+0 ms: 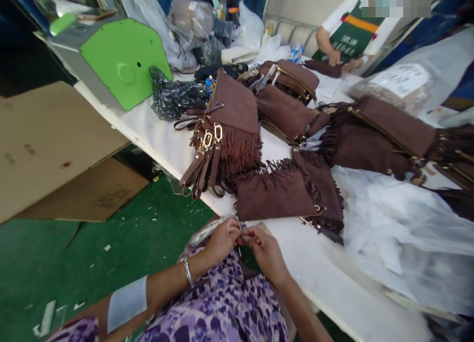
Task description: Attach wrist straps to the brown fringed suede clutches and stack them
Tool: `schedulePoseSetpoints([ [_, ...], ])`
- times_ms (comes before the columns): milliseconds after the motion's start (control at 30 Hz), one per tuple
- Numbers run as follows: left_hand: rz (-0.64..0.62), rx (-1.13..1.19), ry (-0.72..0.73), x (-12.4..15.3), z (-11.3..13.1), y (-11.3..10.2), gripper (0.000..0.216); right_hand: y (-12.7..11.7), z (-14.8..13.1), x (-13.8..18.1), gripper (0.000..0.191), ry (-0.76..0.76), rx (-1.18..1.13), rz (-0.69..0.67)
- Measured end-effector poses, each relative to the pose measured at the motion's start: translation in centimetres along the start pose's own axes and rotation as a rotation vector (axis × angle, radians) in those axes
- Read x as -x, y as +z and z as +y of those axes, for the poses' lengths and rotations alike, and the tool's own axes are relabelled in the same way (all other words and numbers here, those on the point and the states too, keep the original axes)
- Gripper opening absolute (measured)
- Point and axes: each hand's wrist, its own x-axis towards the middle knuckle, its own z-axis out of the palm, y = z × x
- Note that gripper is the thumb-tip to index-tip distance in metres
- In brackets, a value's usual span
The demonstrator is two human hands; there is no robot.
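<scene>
Close to my lap at the table's near edge, my left hand (223, 239) and my right hand (267, 255) meet, fingertips pinched together. Something small and pale sits between them, too fine to make out. Just beyond my fingers lies a dark brown fringed bag (274, 196), its flat side up and a metal ring at its right corner. Behind it, to the left, a pile of brown fringed pouches (237, 105) has wrist straps and gold clasps (218, 132) hanging toward the edge.
More brown bags with gold zips (396, 119) spread across the white table (318, 263). Thin white plastic sheeting (392, 223) covers its right side. A green machine (124, 65) stands at the left, near black plastic (177, 97) and cardboard (55, 149). A co-worker's hands (335, 58) work at the far side.
</scene>
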Motion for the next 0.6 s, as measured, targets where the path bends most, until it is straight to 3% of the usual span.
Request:
schedulePoseSetpoints([
  [233, -0.06, 0.018, 0.08, 0.0, -1.6, -0.1, 0.015, 0.9, -0.4, -0.6, 0.025, -0.028, 0.17, 0.021],
  [467, -0.096, 0.097, 0.034, 0.0, -2.3, -0.3, 0.02, 1.3, -0.5, -1.3, 0.023, -0.049, 0.348, 0.035],
  [600, -0.124, 0.161, 0.038, 0.2, -2.2, -0.4, 0.032, 1.3, -0.8, -1.3, 0.026, 0.017, 0.421, 0.043],
])
